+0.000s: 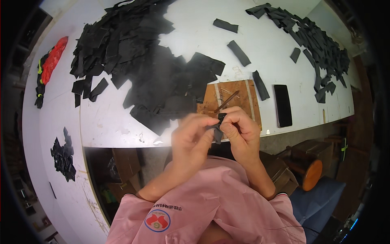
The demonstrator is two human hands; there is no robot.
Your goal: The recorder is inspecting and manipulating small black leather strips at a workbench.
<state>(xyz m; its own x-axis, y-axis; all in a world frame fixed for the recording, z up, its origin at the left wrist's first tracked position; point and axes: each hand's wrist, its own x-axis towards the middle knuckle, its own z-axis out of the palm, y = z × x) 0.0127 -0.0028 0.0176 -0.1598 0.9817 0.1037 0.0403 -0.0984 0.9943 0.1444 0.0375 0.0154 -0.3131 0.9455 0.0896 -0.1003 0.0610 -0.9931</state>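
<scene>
Between my two hands, close to the table's front edge, is a small piece of black fabric [218, 136]. My left hand [191, 136] pinches it from the left, thumb and fingers pressed together. From the other side my right hand [242, 132] grips its upper end between thumb and forefinger. Part of the fabric is hidden behind the fingers. Just beyond my hands lies a brown wooden board [207, 94] with a slim dark pointed tool [226, 101] resting on it.
A large heap of flat black fabric pieces [118, 44] covers the table's left and middle. Rolled dark strips [317, 44] pile at the far right. A black phone [283, 105] lies right of the board. Farther left are a red plastic bag [54, 59] and small black scraps [63, 156].
</scene>
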